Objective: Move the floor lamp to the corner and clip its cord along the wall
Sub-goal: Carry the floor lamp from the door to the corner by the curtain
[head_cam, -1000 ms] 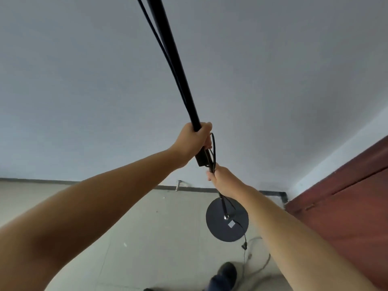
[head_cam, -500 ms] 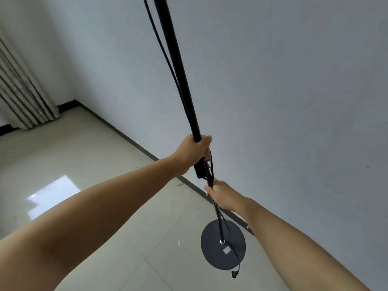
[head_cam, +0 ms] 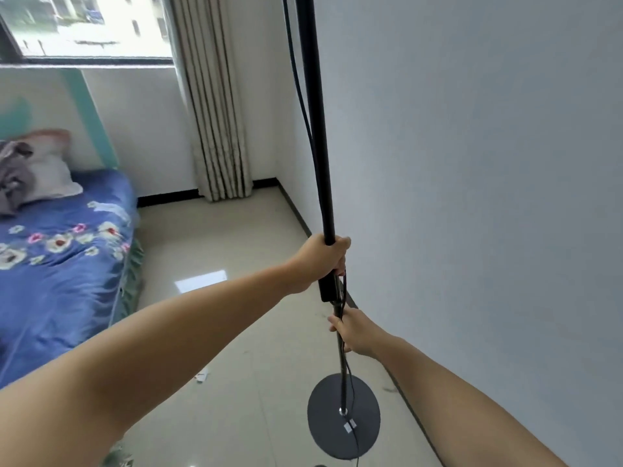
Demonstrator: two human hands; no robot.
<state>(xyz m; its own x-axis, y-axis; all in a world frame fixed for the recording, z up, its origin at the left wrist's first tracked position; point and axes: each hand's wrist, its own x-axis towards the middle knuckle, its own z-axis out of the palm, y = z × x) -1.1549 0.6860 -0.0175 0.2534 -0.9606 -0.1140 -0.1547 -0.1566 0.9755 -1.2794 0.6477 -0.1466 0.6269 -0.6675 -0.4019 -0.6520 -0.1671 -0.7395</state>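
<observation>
1. We are gripping the floor lamp [head_cam: 317,136] with both hands, our arms reaching forward from the lower edge of the view.
2. Our left hand [head_cam: 323,261] is clenching the thick black pole from the left side, just above a small black box fixed on the pole.
3. Our right hand [head_cam: 354,332] is closing around the thinner lower part of the pole, below that box, and it is pinning the cord [head_cam: 350,379] against the pole.
4. The cord is running down beside the pole from the top of the view, passing both hands, and trailing over the round base [head_cam: 344,416] to the bottom edge.
5. The base is showing dark and flat over the tiled floor [head_cam: 236,251], close to the pale wall [head_cam: 488,197] on our right; we cannot tell whether it is touching the floor or hanging just above it.
6. The pole is standing nearly upright, running out of the top of the view.
7. Ahead, a curtain [head_cam: 215,106] is hanging in the far corner beside a window [head_cam: 84,25], and a bed [head_cam: 60,271] with a blue flowered cover is lying on our left.
</observation>
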